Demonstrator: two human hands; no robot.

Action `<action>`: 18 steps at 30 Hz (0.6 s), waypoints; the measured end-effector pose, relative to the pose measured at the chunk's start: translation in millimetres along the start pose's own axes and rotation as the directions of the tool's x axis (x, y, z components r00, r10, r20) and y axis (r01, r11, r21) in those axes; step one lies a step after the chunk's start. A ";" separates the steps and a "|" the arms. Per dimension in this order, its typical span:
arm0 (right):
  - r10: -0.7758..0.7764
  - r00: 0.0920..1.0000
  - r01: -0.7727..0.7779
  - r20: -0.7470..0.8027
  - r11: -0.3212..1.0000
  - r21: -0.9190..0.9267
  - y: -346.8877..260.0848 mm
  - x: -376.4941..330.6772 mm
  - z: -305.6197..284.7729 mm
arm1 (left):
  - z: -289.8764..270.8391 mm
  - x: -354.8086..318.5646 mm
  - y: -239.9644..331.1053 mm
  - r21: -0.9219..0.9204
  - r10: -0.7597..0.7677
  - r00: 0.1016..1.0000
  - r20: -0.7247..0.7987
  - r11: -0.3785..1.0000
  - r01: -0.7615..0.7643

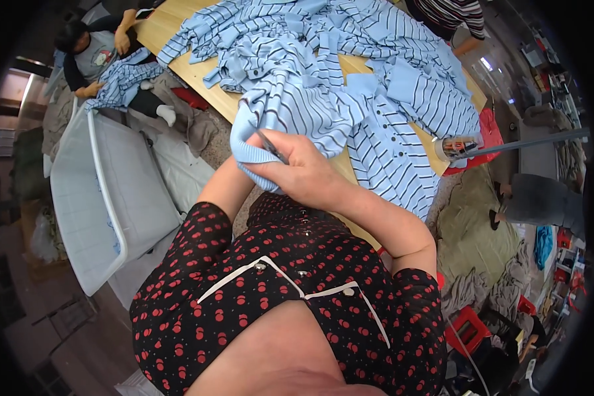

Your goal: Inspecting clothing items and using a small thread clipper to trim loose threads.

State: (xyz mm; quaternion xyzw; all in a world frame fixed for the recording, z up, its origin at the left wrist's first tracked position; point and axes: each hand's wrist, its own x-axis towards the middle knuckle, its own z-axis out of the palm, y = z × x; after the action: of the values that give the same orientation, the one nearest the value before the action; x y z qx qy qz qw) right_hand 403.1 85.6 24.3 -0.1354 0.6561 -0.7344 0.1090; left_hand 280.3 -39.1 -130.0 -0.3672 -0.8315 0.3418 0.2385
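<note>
A light-blue knit garment (310, 115) with dark stripes is lifted off the near edge of the table in front of me. My left hand (253, 140) is mostly covered by its pale ribbed edge (252, 153) and holds the cloth up from beneath; most of the fingers are hidden. Closed round a small pair of dark metal thread snips (270, 146), my right hand (303, 171) also presses against the ribbed edge. The blades point up and left, close to the fabric. Beside it lies a buttoned striped front (395, 142).
More striped garments (389, 33) cover the wooden table (211, 86). A clear tub (450, 146) stands by its right corner, near a grey pole (534, 142). At left is a large white bin (105, 191). One person (105, 59) sits far left with striped cloth; another (449, 20) is far right.
</note>
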 end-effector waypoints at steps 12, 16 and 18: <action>-0.294 0.953 0.290 0.076 0.955 0.065 -40.4 16.7 -5.3 | 11.6 88.6 -21.6 0.965 0.522 0.814 -0.256 0.186 0.184; -0.311 0.935 0.286 0.173 0.946 0.154 -59.5 27.8 -0.7 | 42.8 195.8 -29.5 0.902 0.604 0.786 -0.133 -0.256 0.348; -0.207 0.965 0.157 0.162 0.949 0.274 -50.9 30.3 -9.7 | 37.7 219.5 -0.5 0.783 0.668 0.739 -0.089 -0.411 0.467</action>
State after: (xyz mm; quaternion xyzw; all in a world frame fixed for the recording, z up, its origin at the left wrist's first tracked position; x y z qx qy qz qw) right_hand 372.2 90.3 75.6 -0.2490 0.5260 -0.8045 0.1187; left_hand 120.4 115.7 -122.2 -0.1723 0.0588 0.7387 0.6489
